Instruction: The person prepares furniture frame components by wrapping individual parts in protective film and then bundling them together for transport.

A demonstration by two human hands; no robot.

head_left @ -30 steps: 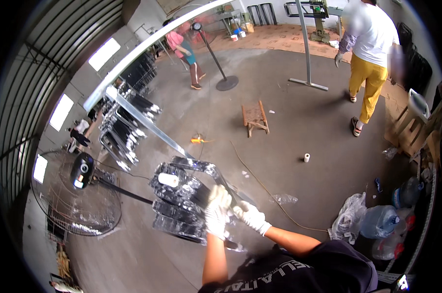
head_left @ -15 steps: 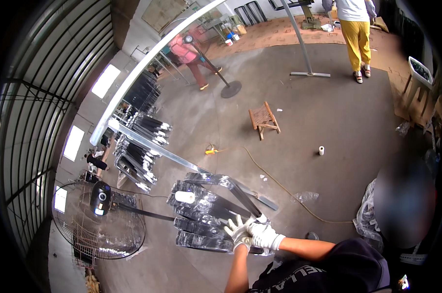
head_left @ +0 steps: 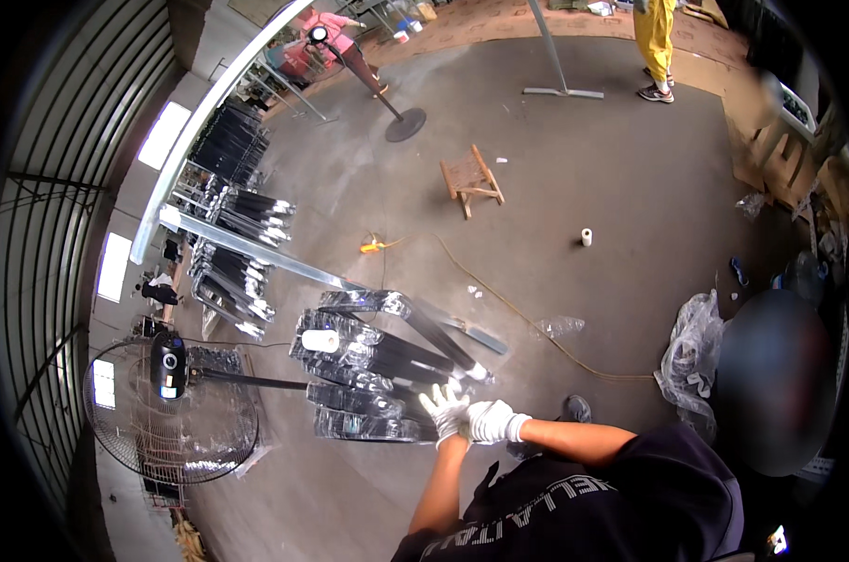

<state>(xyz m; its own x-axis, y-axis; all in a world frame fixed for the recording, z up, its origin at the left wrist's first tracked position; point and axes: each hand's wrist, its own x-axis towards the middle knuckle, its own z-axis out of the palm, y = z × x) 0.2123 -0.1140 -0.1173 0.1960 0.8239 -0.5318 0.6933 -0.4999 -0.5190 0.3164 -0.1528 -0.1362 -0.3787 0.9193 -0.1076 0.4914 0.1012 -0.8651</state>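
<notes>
My left hand [head_left: 446,413], in a white glove, is open with its fingers spread and holds nothing. My right hand [head_left: 493,421], gloved too, is closed on the cuff of the left glove at the wrist. Just beyond both hands stand black metal frames [head_left: 396,348] bundled in clear plastic film. Their bent ends point away to the left, and my fingers are close to the near ends. On top of the bundle lies a white roll [head_left: 320,341].
A large floor fan [head_left: 170,375] stands left of the frames. A galvanised metal stand [head_left: 256,245] passes behind them. A yellow cord [head_left: 499,307] crosses the floor, with a wooden stool [head_left: 471,178] and a white roll [head_left: 587,237] beyond. Crumpled plastic [head_left: 692,351] lies right. Two people are farther off.
My right hand has slid from over the left hand's palm toward the left wrist. The view has shifted, so everything sits higher and farther left. The person in yellow trousers has turned.
</notes>
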